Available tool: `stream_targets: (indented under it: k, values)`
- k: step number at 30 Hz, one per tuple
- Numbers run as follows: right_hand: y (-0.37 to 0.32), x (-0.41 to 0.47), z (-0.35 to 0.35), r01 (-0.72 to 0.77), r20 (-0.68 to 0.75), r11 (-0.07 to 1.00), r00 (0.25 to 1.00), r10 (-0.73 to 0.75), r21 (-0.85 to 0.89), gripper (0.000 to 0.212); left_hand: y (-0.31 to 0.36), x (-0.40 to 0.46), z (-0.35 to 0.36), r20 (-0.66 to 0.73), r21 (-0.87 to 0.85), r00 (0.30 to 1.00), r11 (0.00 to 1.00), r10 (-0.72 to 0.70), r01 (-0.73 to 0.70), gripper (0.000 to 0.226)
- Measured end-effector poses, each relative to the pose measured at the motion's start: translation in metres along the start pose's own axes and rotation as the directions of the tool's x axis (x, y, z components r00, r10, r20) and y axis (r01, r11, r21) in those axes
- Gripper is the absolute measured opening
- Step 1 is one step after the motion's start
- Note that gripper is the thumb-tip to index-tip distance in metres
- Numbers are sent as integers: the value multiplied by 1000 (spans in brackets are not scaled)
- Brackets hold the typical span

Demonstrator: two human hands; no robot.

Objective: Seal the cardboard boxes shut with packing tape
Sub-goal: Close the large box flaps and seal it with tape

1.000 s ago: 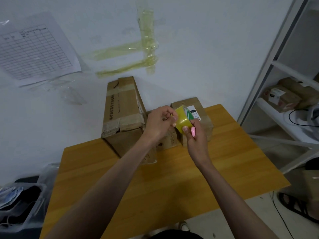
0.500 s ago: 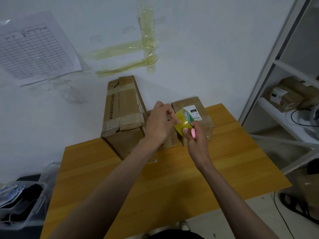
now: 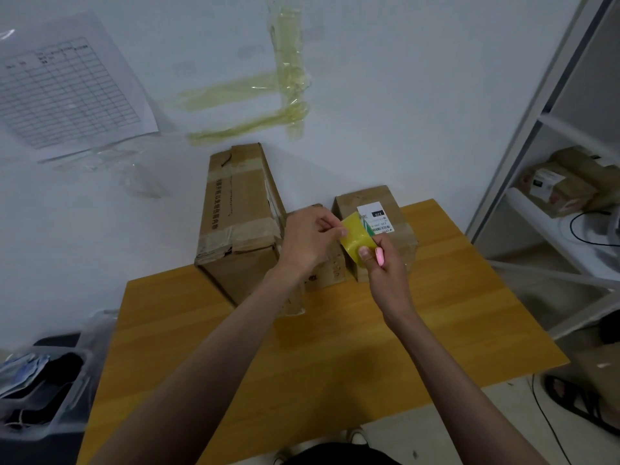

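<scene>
My right hand (image 3: 385, 266) grips the tape roll (image 3: 356, 237) and a pink cutter (image 3: 379, 256). My left hand (image 3: 310, 238) has closed in, pinching at the roll's edge, so I'm likely still freeing the end; no box is taped yet.

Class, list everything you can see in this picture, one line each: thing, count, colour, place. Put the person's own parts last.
cardboard boxes on table: three, brown, at the table's far edge by the wall; the middle one is mostly hidden behind the left hand
tape roll: one, yellow, held above the boxes
pink tool: one, in the right hand; what it is cannot be told
table: one, wooden, centre
printed sheet: one, white, on the wall, upper left
tape strips: several, yellowish, stuck on the wall
shelf rack: one, white, right, holding brown parcels
plastic bin: one, clear, lower left
left hand: pinches the tape roll's edge
right hand: grips the tape roll and the pink tool
</scene>
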State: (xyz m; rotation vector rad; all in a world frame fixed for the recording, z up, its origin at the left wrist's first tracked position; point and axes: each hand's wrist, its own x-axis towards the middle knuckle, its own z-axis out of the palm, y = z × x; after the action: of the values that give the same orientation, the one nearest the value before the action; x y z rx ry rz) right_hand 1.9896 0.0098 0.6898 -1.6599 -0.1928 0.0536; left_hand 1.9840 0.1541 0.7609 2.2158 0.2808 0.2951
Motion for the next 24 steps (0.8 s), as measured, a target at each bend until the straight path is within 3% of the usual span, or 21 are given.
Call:
stream_targets:
  k: [3,7,11,16,19,21,24]
  values:
    - [9,2,-2,-96,46,995,994,94,33,16,-2,0,-1,-22,48,1000,999,0,1,7]
    - [55,11,-3,-381,87,923,923,376,57,23,-2,0,-9,-25,147,998,988,55,-51,15]
    - [115,11,5,-752,196,629,659,727,195,12,0,-6,-23,-11,251,993,962,118,-111,19]
    - [192,-5,20,-921,246,354,385,889,163,14,-4,-15,-48,-13,302,981,936,192,-180,17]
    - [210,-15,24,-931,253,265,327,910,252,11,-11,-15,-65,-54,321,975,928,215,-187,14]
    - [218,-15,24,-912,195,290,352,915,289,15,-19,-13,-74,-72,319,967,924,243,-209,12]
    - [239,-12,22,-897,79,367,396,915,246,48,-29,-8,-85,-83,325,970,926,228,-190,12]
